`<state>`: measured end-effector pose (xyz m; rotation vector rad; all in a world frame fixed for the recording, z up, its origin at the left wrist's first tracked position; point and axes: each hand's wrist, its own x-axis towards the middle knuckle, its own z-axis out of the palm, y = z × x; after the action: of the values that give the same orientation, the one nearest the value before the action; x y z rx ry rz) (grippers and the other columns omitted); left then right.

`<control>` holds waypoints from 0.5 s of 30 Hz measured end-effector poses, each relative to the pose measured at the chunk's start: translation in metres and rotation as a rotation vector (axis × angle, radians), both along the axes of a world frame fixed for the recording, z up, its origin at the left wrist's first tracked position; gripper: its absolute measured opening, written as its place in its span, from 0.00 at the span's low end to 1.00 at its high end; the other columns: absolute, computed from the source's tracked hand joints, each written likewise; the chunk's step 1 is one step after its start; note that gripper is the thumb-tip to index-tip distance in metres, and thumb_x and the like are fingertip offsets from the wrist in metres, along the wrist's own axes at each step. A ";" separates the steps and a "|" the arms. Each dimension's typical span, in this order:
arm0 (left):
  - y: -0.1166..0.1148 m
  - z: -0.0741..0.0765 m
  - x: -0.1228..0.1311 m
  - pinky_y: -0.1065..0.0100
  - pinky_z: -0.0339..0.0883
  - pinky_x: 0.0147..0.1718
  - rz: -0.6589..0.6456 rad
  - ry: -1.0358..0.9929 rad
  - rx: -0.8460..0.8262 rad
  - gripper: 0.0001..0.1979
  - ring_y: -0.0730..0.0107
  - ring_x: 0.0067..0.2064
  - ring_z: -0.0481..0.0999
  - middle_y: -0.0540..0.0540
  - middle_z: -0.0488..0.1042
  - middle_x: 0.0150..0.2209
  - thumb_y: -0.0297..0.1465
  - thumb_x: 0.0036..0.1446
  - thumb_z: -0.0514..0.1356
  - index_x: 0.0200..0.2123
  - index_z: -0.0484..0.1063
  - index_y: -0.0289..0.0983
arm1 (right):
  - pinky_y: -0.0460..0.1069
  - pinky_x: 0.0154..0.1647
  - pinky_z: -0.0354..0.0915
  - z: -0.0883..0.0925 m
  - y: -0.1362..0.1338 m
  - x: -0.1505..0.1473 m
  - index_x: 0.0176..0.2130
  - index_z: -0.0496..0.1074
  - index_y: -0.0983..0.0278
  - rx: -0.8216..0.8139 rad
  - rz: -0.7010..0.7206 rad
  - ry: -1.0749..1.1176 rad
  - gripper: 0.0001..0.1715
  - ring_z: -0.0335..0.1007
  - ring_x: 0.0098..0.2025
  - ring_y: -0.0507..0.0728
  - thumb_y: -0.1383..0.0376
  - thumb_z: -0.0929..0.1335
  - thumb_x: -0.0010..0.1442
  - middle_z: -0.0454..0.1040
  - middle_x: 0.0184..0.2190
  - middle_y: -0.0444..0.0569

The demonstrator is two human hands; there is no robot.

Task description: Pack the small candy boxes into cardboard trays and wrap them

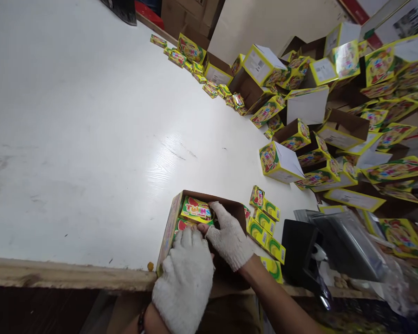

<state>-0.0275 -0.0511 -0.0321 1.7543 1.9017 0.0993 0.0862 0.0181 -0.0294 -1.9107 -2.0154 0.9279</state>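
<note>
An open cardboard box (pixel 167 234) stands at the table's near edge, with small TWINS gum packs (pixel 196 209) inside along its left and far part. My left hand (pixel 184 278), in a white knit glove with bare fingertips, reaches into it. Its fingers lie stretched and close together on a lower pack. My right hand (pixel 230 236), gloved the same way, is inside the box on the right. Its thumb and forefinger close around the right end of the top pack. The other right fingers are hidden.
Yellow-green packs (pixel 264 225) lie in rows just right of the box. Several open printed cartons (pixel 282 162) are heaped along the right side, with loose packs (pixel 211 89) scattered at the far edge. A black holder (pixel 297 250) and clear plastic sheets (pixel 348 236) stand at the near right.
</note>
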 end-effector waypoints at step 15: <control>0.005 0.011 -0.005 0.58 0.72 0.31 -0.047 0.046 0.013 0.14 0.49 0.45 0.77 0.35 0.76 0.45 0.31 0.58 0.58 0.47 0.77 0.43 | 0.51 0.48 0.67 0.002 -0.002 -0.001 0.46 0.66 0.60 -0.167 -0.091 0.226 0.13 0.70 0.43 0.57 0.57 0.62 0.65 0.74 0.39 0.48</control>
<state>-0.0320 -0.0463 -0.0215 1.8234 1.8948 0.0541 0.0849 0.0164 -0.0275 -1.8639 -1.7571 1.2600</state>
